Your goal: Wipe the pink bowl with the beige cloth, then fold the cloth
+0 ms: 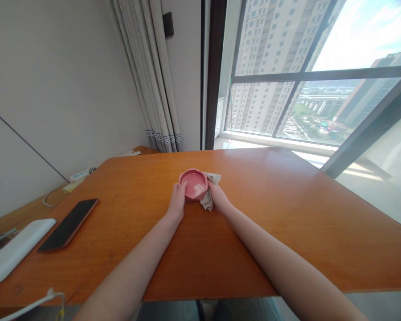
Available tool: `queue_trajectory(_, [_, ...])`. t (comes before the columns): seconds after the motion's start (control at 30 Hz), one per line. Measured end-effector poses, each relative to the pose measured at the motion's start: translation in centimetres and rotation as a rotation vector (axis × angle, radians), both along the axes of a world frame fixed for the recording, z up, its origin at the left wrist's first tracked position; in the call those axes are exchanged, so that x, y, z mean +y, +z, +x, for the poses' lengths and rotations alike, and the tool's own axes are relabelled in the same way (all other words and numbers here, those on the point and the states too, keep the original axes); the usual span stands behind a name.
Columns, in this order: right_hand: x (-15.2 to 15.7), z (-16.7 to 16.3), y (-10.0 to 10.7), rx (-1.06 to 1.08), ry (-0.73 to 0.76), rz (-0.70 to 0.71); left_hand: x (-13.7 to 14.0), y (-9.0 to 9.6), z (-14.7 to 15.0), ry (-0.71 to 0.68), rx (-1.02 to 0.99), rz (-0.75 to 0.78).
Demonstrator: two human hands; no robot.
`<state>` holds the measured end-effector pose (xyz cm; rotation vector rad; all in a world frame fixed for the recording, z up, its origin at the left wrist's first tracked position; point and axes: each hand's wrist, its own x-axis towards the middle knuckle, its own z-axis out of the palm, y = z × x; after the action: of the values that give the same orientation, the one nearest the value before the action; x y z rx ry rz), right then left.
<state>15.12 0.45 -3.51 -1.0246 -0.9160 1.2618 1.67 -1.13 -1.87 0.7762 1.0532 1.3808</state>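
A shallow pink bowl (194, 183) with an angular outer wall is held between my two hands, over the middle of the wooden table. My left hand (177, 198) grips its left side, thumb near the rim. On the right side, my right hand (218, 196) presses a crumpled pale cloth or tissue (207, 200) against the bowl's wall. Part of that cloth sticks out above the fingers and part hangs below. The bowl's inside faces up toward me and looks glossy. Most fingertips of both hands are hidden behind the bowl and the cloth.
On the left of the wooden table (137, 187) lie a dark phone (68, 225) and a white oblong device (20, 249). A white cable (30, 307) crosses the near left corner. A power strip (82, 174) sits by the wall. Windows stand beyond the far right edge.
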Motion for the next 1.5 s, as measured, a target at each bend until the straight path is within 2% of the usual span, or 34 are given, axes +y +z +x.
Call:
queue_trajectory(0.1, [0.1, 0.7, 0.2, 0.005, -0.073, 0.004, -0.2, 0.1, -0.1, -0.090, 0.011, -0.029])
queue_trajectory(0.2, [0.4, 1.6, 0.3, -0.021, -0.057, 0.012, -0.4, 0.5, -0.2, -0.241, 0.014, -0.090])
queue_trajectory(0.27, [0.4, 1.7, 0.3, -0.048, -0.044, -0.030, -0.5, 0.8, -0.1, -0.271, 0.036, -0.125])
queue_trajectory(0.37, [0.3, 1.0, -0.1, -0.007, -0.052, -0.085, -0.5, 1.2, 0.0, -0.195, 0.024, -0.140])
queue_trajectory(0.5, [-0.1, -0.8, -0.5, 0.159, 0.046, -0.031, -0.1, 1.0, 0.0, -0.053, -0.108, -0.076])
queue_trajectory(0.57, [-0.3, -1.1, -0.5, 0.175, 0.041, -0.028, 0.2, 0.6, -0.2, -0.013, -0.113, -0.035])
queue_trajectory(0.63, [-0.3, -0.9, -0.4, 0.133, -0.002, -0.024, 0.3, 0.4, -0.4, -0.034, -0.065, -0.030])
queue_trajectory(0.77, [0.2, 0.7, -0.1, 0.042, -0.052, 0.011, -0.3, 0.8, -0.4, -0.241, -0.023, -0.071])
queue_trajectory(0.83, [0.5, 1.3, -0.1, 0.039, -0.043, 0.005, -0.6, 1.0, -0.2, -0.292, -0.010, -0.107])
queue_trajectory(0.93, [0.6, 1.2, -0.4, 0.059, -0.036, -0.043, -0.8, 1.0, 0.2, -0.258, 0.006, -0.141])
queue_trajectory(1.07, [0.0, -0.2, -0.1, 0.081, 0.020, -0.020, -0.1, 0.6, 0.2, -0.064, -0.073, -0.085])
queue_trajectory(1.13, [-0.4, -0.6, 0.3, 0.096, 0.045, -0.023, 0.1, 0.4, 0.1, -0.013, -0.091, -0.039])
queue_trajectory(1.2, [-0.5, -0.4, 0.5, 0.102, 0.019, -0.028, 0.2, 0.4, -0.1, -0.048, -0.058, -0.011])
queue_trajectory(1.33, [0.1, 1.2, 0.5, 0.014, -0.082, 0.037, -0.6, 0.5, -0.1, -0.228, 0.047, -0.035])
queue_trajectory(1.4, [0.3, 1.8, 0.4, -0.045, -0.087, 0.002, -0.9, 0.4, 0.1, -0.281, 0.058, -0.064])
queue_trajectory(1.5, [0.1, 1.6, 0.5, -0.092, -0.055, -0.033, -0.8, -0.1, 0.5, -0.219, 0.033, -0.084])
